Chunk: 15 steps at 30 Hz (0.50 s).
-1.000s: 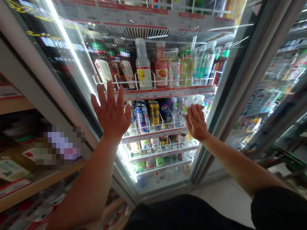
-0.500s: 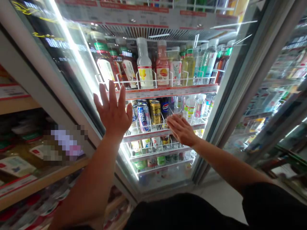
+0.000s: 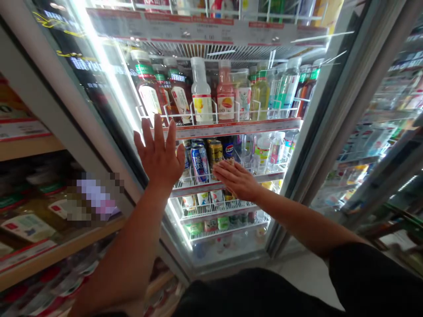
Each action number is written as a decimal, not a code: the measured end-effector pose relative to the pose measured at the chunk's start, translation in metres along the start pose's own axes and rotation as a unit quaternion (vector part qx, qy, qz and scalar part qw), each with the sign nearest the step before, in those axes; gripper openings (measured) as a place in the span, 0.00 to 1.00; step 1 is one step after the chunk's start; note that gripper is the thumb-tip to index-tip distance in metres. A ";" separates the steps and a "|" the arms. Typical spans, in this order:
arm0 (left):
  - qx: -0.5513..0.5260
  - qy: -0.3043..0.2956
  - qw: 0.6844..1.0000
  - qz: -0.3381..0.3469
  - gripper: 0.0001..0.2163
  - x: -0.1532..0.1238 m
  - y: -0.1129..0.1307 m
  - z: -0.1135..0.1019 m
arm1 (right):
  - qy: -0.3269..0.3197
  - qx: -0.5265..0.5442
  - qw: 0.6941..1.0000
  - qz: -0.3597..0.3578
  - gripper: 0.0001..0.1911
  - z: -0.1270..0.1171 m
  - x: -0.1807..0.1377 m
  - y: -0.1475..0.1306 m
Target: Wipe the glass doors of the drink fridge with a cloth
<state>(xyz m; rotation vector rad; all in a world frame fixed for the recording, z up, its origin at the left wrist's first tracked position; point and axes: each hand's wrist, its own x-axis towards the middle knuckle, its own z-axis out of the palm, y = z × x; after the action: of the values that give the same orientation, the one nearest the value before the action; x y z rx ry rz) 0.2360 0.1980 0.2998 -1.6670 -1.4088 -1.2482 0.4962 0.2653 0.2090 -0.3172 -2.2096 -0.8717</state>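
Note:
A glass cooler door (image 3: 228, 253) stands in front of me, with lit drink shelves behind it. My left hand (image 3: 160, 160) is open, its fingers spread and its palm towards the glass on the left side. Lower and further right, my right hand (image 3: 238, 180) lies flat towards the glass with its fingers together. Above its fingers shows the edge of a pale, crumpled cloth (image 3: 230, 161); most of it is hidden under the hand. Beyond the hands, a blue can (image 3: 199, 163) and a gold can (image 3: 216, 152) stand on a wire shelf.
Several juice bottles (image 3: 202, 94) line the shelf above the cans. At the left, a wooden shelf (image 3: 62, 240) carries more bottles. A metal door frame (image 3: 317, 114) runs down the right side, with another glass-fronted cooler (image 3: 373, 132) past it.
My right hand has slid left across the glass with the cloth, from beside the dark blue can to in front of the gold one. My left hand stays spread; the view has shifted slightly.

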 end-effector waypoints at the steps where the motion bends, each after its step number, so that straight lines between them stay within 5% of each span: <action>1: -0.007 -0.001 1.000 -0.007 0.29 0.000 0.001 0.000 | 0.002 -0.003 1.000 0.011 0.44 -0.002 0.006 0.002; 6: 0.007 0.003 1.000 0.009 0.30 0.000 0.000 0.001 | 0.054 -0.021 0.988 0.142 0.45 -0.007 0.034 0.009; 12: 0.040 0.008 0.999 0.019 0.29 -0.002 -0.003 0.002 | -0.003 0.012 1.000 0.024 0.43 0.017 0.011 -0.026; 15: 0.048 0.013 0.998 0.025 0.29 -0.001 -0.005 0.002 | -0.020 0.022 0.998 0.054 0.44 0.016 0.019 -0.022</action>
<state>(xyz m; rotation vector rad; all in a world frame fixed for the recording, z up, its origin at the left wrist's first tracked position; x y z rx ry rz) 0.2322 0.2010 0.2978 -1.6070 -1.3815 -1.1521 0.4641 0.2585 0.2035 -0.4319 -2.2229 -0.7635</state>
